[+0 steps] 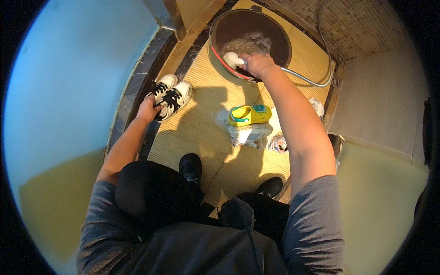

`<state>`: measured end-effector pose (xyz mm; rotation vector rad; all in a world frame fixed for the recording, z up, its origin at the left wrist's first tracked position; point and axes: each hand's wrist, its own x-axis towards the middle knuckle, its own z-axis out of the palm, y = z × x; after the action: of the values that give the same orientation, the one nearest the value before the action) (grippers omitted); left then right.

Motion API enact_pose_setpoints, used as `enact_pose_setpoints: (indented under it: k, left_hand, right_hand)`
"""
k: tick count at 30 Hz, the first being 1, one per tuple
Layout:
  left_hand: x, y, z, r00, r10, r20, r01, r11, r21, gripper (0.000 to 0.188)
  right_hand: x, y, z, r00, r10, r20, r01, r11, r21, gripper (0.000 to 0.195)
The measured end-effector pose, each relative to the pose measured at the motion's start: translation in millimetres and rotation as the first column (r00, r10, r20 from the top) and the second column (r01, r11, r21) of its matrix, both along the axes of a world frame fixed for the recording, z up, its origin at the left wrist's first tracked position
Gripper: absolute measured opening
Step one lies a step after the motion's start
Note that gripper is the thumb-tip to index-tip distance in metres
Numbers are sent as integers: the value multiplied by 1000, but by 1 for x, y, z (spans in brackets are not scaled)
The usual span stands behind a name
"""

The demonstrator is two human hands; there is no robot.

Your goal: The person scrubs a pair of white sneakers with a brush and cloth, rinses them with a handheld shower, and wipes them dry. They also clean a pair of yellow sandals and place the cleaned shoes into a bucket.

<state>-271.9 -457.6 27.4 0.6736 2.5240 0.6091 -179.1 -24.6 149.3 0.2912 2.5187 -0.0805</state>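
Observation:
My left hand (148, 109) grips the heel end of a pair of white sneakers (175, 96) with black laces, at the left edge of the ribbed floor. Farther off, my right hand (258, 64) is over the near rim of a large dark bucket (252, 19). It is closed around the handle of a white shower head (233, 59), whose metal hose (302, 78) runs out to the right. Something grey and blurred, apparently water, shows inside the bucket. Between my arms, a yellow clog (245, 116) with a green strap rests on a pale, bundled item (251, 132).
A rolled, printed item (276, 143) lies right of the clog, partly behind my right forearm. Another white item (316, 106) is by the right wall. A dark stone ledge (137, 75) borders the left side. My black shoes (190, 168) stand on the ribbed floor (206, 137).

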Motion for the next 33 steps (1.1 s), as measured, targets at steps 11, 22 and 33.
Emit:
enact_pose_setpoints:
  k: [11, 22, 33]
  left_hand:
    - [17, 42, 106, 958, 265, 112, -285, 818, 500, 32]
    - [-23, 277, 258, 956, -198, -217, 281, 833, 477, 40]
    - [-4, 352, 186, 893, -248, -377, 236, 969, -77, 38]
  right_hand:
    - [24, 17, -16, 994, 55, -89, -49, 996, 69, 46]
    - [34, 32, 3, 976, -10, -219, 21, 999, 49, 68]
    - [72, 45, 5, 762, -39, -647, 153, 981, 120, 67]
